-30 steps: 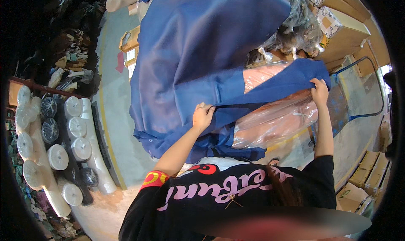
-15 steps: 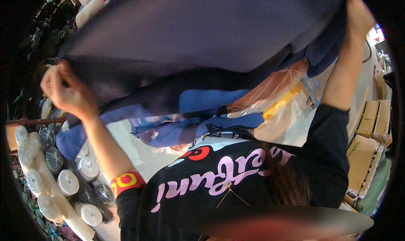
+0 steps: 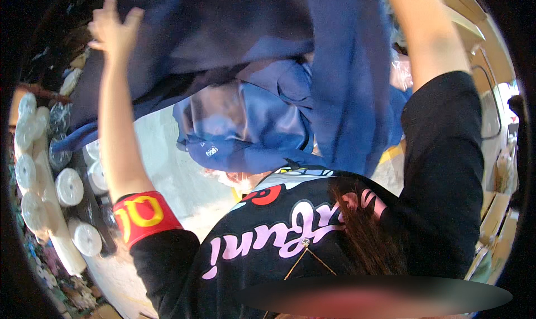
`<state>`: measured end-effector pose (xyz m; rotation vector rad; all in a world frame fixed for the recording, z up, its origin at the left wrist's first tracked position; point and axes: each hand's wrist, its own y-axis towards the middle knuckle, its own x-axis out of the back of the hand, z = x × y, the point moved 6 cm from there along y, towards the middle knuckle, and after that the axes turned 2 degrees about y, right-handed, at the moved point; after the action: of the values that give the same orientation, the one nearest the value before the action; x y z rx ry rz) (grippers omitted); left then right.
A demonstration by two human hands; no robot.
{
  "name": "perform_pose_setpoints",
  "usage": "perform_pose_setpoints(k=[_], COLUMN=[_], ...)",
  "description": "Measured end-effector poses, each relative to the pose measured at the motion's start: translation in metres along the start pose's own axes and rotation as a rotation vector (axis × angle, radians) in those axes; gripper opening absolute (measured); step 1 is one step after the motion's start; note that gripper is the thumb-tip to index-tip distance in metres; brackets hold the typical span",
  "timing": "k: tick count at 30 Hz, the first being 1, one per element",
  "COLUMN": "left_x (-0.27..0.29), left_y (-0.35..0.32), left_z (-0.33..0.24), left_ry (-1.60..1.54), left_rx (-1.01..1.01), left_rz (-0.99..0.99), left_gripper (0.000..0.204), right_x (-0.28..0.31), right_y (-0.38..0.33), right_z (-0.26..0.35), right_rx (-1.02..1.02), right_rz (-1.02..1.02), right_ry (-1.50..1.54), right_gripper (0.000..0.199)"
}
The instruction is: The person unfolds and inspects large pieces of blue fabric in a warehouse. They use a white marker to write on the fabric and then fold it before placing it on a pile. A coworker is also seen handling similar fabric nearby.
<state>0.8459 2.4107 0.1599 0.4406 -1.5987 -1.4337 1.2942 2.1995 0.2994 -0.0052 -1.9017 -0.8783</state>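
My left hand [image 3: 114, 31] is raised at the upper left with its fingers spread. It lies against or just over a large dark navy cloth [image 3: 223, 40], and nothing is gripped in it. My right arm [image 3: 427, 34] reaches past the top edge, so that hand is out of sight. Beside this arm a long blue fold [image 3: 349, 90] of cloth hangs down towards my chest. Below the dark cloth lies a shiny blue satin-like piece [image 3: 273, 118], edged by a blue band with small white marks [image 3: 211, 150]. Whether these are all one garment I cannot tell.
Several white plastic-wrapped rolls [image 3: 70, 186] stand along the left, beside a pale floor [image 3: 167, 168]. Cardboard boxes [image 3: 494, 224] are stacked at the right edge. A bit of yellow [image 3: 391, 154] shows under the cloth.
The dark cloth has dropped from being stretched between both hands. My left hand has moved up and right and opened from its hold. My right hand has gone out past the top edge.
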Motion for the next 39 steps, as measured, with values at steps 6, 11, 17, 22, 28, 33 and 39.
perform_pose_setpoints(k=[6, 11, 17, 22, 28, 33, 39], left_x=[-0.036, -0.021, -0.050, -0.080, -0.118, -0.072, 0.086], left_y=[-0.287, -0.440, -0.446, -0.351, -0.243, -0.235, -0.272], left_z=[-0.060, -0.078, -0.102, -0.142, -0.195, -0.246, -0.148], left_ry=[-0.708, -0.986, -1.366, -1.552, -1.925, -1.741, -1.361], left_rx=[0.516, 1.603, 2.033, 1.692, 1.722, 1.560, 1.058], left_rz=[0.761, 1.060, 0.683, 0.963, 0.948, 1.255, 1.657], left_gripper=[0.087, 0.081, 0.100, 0.120, 0.114, 0.039, 0.036], right_x=[-0.207, -0.215, -0.253, -0.200, 0.037, 0.197, 0.328], right_y=[-0.259, -0.445, -0.532, -0.519, -0.521, -0.598, -0.570], right_z=[0.092, 0.051, -0.022, -0.043, -0.154, -0.181, -0.094], right_rx=[-0.020, -0.461, -0.963, -0.615, -0.809, -0.724, -0.485], right_rz=[0.041, 0.212, 0.659, 0.477, -0.250, -0.682, -0.617], right_ry=[0.629, 0.610, 0.426, 0.342, 0.236, 0.003, -0.069], right_gripper=[0.068, 0.095, 0.088, 0.041, 0.032, 0.039, 0.020])
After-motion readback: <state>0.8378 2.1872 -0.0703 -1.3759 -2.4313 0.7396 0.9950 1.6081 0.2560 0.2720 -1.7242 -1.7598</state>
